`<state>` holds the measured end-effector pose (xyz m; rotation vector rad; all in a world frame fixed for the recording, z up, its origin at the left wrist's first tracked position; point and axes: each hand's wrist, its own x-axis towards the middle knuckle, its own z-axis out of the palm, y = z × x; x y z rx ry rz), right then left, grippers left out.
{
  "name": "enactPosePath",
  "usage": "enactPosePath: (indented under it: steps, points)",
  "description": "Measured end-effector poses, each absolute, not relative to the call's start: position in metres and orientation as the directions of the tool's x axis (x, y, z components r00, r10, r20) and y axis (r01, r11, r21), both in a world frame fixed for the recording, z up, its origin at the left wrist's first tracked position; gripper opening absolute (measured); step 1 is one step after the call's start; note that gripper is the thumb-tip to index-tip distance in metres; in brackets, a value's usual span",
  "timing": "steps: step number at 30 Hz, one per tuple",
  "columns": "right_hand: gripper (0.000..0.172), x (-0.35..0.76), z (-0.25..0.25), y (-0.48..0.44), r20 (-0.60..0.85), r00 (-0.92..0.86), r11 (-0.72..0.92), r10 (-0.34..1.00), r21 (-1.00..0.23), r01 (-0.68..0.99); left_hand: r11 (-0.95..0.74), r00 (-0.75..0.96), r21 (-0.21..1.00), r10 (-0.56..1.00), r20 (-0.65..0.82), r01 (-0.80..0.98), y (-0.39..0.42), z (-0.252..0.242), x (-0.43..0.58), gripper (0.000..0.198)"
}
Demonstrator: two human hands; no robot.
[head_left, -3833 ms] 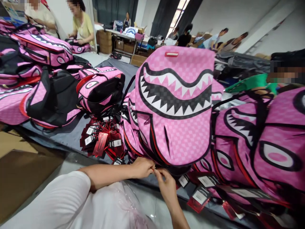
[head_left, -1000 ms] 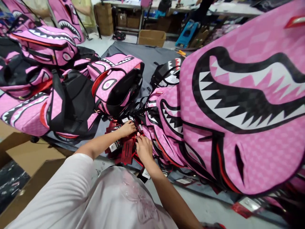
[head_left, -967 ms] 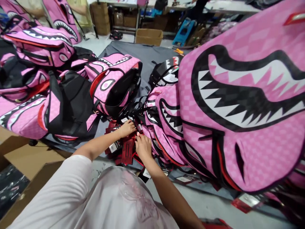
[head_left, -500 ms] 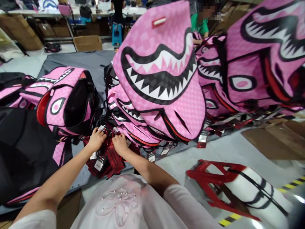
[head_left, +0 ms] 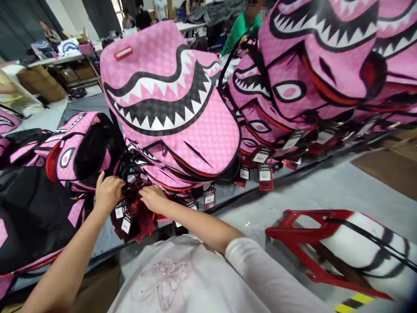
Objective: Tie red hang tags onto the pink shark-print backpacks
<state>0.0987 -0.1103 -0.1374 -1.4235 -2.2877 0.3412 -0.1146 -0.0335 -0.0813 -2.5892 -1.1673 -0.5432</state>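
Observation:
Both my hands reach into a bunch of red hang tags point(head_left: 133, 215) on red strings at the edge of a grey-covered table point(head_left: 306, 187). My left hand point(head_left: 107, 191) has its fingers curled into the tags and strings. My right hand point(head_left: 153, 198) lies closed on the same bunch, fingertips pinched at the strings. Just behind them rises a stack of pink shark-mouth backpacks point(head_left: 169, 108). What exactly each hand pinches is too small to see.
More pink backpacks point(head_left: 312, 56) with hanging tags lie to the right, and one with a black opening point(head_left: 84, 150) to the left. A red, white and black object point(head_left: 342, 252) lies at lower right. A person in green point(head_left: 241, 28) sits behind the pile.
The camera has swung right and the view has shifted. Both hands stay in the tag bunch, the left now curled further into the strings.

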Motion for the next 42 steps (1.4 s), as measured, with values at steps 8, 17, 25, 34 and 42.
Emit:
enactPosePath:
  steps: [8,17,25,34,42]
  points:
    - [0.023,0.273,-0.11,-0.204,0.562,0.144,0.133,0.814,-0.423,0.896,-0.696,0.453,0.369,0.696,0.558,0.616,-0.119,-0.077,-0.013,0.018]
    - [0.025,0.323,-0.092,-0.194,0.37,0.044,0.039,0.928,-0.212,0.977,-0.649,0.548,0.443,0.76,0.348,0.619,-0.138,-0.074,0.081,0.018]
    - [0.027,0.321,-0.079,-0.172,0.226,0.029,-0.011,0.974,-0.078,0.997,-0.533,0.497,0.325,0.846,0.192,0.781,-0.146,-0.07,0.101,0.026]
    - [0.028,0.358,-0.034,-0.17,0.353,-0.154,0.167,0.923,-0.005,0.986,-0.471,0.375,0.494,0.882,0.285,0.731,-0.148,-0.059,0.101,0.025]
    - [0.024,0.359,-0.051,-0.179,0.362,-0.172,0.179,0.916,0.016,0.984,-0.505,0.416,0.534,0.863,0.288,0.678,-0.159,-0.05,0.115,0.027]
